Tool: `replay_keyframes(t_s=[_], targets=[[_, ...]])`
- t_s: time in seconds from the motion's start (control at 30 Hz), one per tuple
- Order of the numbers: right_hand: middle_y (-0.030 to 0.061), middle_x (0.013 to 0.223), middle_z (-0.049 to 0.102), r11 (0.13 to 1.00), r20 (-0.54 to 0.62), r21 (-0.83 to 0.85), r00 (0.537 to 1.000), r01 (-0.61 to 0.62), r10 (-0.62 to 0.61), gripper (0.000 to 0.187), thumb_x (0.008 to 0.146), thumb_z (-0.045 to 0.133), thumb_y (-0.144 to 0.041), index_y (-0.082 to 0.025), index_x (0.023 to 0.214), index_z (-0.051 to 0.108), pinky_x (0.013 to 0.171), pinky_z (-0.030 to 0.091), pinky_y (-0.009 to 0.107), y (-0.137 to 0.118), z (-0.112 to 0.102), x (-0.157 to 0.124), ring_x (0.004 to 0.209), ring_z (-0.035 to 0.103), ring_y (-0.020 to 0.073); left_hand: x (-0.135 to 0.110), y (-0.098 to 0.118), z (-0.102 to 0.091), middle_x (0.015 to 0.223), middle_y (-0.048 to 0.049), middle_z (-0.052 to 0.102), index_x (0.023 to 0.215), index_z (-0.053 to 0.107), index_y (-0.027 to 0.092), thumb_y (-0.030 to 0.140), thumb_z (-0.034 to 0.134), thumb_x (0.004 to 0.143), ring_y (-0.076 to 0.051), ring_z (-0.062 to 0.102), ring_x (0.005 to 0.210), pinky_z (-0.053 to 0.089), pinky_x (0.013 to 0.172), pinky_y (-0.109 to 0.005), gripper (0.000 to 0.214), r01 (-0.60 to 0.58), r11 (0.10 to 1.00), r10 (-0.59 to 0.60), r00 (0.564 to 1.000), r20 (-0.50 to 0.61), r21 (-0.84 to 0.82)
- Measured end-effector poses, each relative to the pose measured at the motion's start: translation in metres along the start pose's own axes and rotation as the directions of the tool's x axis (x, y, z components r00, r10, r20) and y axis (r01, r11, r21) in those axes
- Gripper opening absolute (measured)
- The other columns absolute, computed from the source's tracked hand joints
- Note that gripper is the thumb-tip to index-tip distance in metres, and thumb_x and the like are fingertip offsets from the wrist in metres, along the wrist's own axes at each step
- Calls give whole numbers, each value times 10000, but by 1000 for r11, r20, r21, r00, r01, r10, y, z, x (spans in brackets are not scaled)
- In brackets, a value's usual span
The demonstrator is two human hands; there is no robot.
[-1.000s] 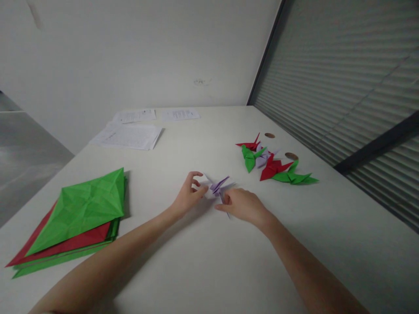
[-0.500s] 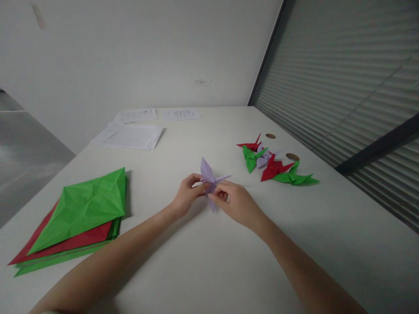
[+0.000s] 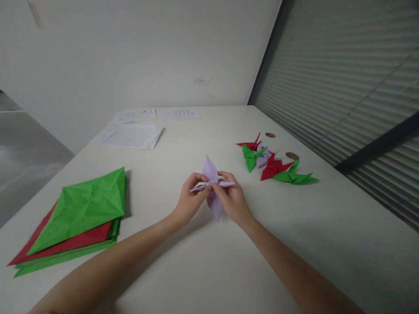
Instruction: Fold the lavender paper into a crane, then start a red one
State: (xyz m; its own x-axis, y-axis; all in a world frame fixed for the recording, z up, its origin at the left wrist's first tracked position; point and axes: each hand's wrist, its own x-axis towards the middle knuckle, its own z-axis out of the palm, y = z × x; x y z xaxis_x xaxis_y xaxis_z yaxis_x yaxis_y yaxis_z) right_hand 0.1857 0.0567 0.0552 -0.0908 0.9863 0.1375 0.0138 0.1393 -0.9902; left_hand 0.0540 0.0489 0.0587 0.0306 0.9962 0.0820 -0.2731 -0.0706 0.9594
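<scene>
A pale purple paper crane [image 3: 214, 205] is held between both hands over the middle of the table. Its two wings spread apart, one pointing away from me and one toward me, while narrow points stick out to either side. My left hand [image 3: 190, 198] is closed on the crane's left side, thumb near its centre. From the right, my right hand [image 3: 235, 199] grips it too, with the thumb pressed on the middle and the fingers curled behind. The fingertips underneath are hidden by the paper.
On the white table [image 3: 183, 270], a stack of creased green and red paper [image 3: 90, 200] lies left. Finished-looking red, green and purple cranes [image 3: 275, 168] cluster at right, near two round table holes [image 3: 292, 155]. Printed sheets [image 3: 131, 136] lie at the back left; blinds [image 3: 343, 78] cover the right side.
My right hand has shifted from the crane's lower side to its right, its thumb now on the centre. The crane has turned slightly and its wings lie more spread toward me.
</scene>
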Motion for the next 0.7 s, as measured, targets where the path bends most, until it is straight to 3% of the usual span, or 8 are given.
replay_keyframes(t_s=[0.17,0.37,0.7], targets=[[35,977,655,998,-36,-9,998,58,-58,288,850,606,-398,-248,1088,541,676,483,262,-2,4,-6,829,635,171,-5,3,3,866,-2,619,871,576,202,269,710,761,-143,587,782,461,719,-243,186,-118,991,121,992,-42,56],[30,985,652,998,-58,-3,996,63,-63,270,850,608,-384,-251,1078,550,663,475,254,-2,7,-9,798,625,159,-6,2,3,749,4,613,823,582,205,269,688,771,-141,559,666,428,634,-240,135,-104,985,113,992,-62,138],[22,896,684,987,-87,155,996,34,-20,358,759,696,-426,-227,1031,575,672,480,281,5,6,0,762,626,167,-1,0,1,790,12,603,845,554,175,327,735,734,-108,562,678,445,642,-217,261,-102,991,105,994,-35,84]])
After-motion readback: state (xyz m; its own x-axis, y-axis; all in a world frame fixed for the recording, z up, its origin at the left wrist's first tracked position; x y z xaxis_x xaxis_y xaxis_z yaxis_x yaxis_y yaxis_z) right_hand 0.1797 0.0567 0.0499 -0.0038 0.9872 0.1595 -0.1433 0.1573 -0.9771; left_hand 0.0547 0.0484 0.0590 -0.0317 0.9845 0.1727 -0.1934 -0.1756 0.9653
